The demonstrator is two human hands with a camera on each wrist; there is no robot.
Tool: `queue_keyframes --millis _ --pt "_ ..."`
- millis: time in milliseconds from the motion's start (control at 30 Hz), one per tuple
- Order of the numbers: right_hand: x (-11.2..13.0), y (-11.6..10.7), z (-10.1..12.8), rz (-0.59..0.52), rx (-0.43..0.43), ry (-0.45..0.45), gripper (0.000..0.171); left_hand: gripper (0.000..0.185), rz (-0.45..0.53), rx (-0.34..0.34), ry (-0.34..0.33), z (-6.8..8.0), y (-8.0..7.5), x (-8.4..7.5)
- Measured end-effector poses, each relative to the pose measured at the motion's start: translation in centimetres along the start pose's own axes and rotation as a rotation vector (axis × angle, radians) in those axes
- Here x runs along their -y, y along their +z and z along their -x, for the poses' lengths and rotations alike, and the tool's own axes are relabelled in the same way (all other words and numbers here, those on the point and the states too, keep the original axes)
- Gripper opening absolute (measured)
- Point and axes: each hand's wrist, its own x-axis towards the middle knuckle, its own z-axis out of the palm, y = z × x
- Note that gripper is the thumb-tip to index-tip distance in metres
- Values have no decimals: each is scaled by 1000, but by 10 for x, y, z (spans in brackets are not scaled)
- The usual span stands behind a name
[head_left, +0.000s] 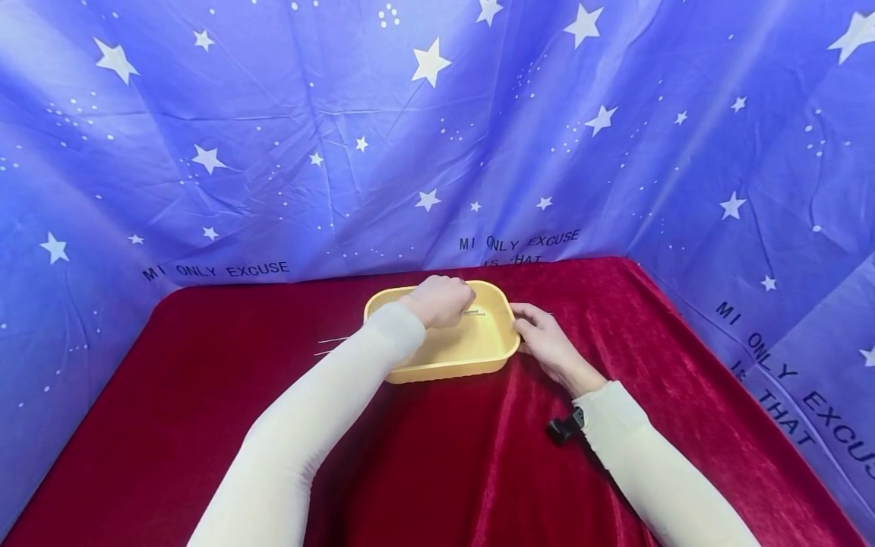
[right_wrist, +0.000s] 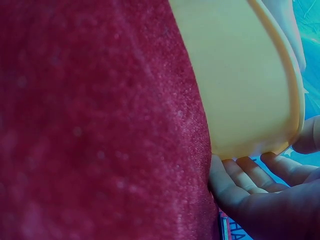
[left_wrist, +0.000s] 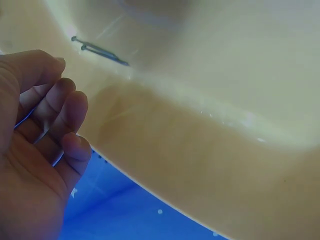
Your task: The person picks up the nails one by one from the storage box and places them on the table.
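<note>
A yellow plastic tub stands on the red velvet cloth. My left hand hovers over the tub's inside with its fingers loosely curled and nothing in them. Two thin metal nails lie on the tub floor just past those fingertips, seen in the head view as nails. My right hand holds the tub's right end: its fingers lie against the outer wall and the thumb reaches over the rim.
Thin metal pins lie on the cloth left of the tub. Another nail shows under my right hand. A blue star-printed sheet hangs behind and on both sides of the table. A black camera mount sits at my right wrist.
</note>
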Motion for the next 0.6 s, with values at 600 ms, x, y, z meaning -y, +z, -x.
queue_keyframes --millis 600 --pt "-1 0 -1 -4 7 1 46 18 -22 40 -5 -13 12 -17"
